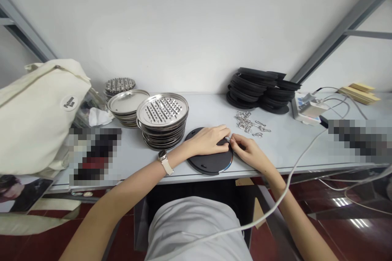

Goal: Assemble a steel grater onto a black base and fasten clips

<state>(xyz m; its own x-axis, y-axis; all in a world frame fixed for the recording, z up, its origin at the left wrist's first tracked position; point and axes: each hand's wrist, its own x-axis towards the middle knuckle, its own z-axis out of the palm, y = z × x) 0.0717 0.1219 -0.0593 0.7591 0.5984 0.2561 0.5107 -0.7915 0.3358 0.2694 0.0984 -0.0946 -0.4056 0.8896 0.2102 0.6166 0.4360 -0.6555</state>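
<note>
A round black disc [211, 162] lies on the table in front of me, with slots near its rim and a coloured strip along its lower right edge. My left hand [211, 138] rests across its top, fingers curled over the right side and gripping it. At that edge, my right hand [245, 148] pinches a small shiny metal piece [227, 139], partly hidden by the fingers. It resembles the metal clasps and rings [246, 123] lying loose just behind my right hand. Left of the disc stands a stack of round metal grater plates [162, 116].
More stacks of round metal plates [128, 101] and graters [120, 84] stand back left, beside a cream bag [39, 118]. Stacked black discs [251, 85] sit at the back right, near a power strip [306, 108]. A white cable [284, 189] hangs across my right forearm.
</note>
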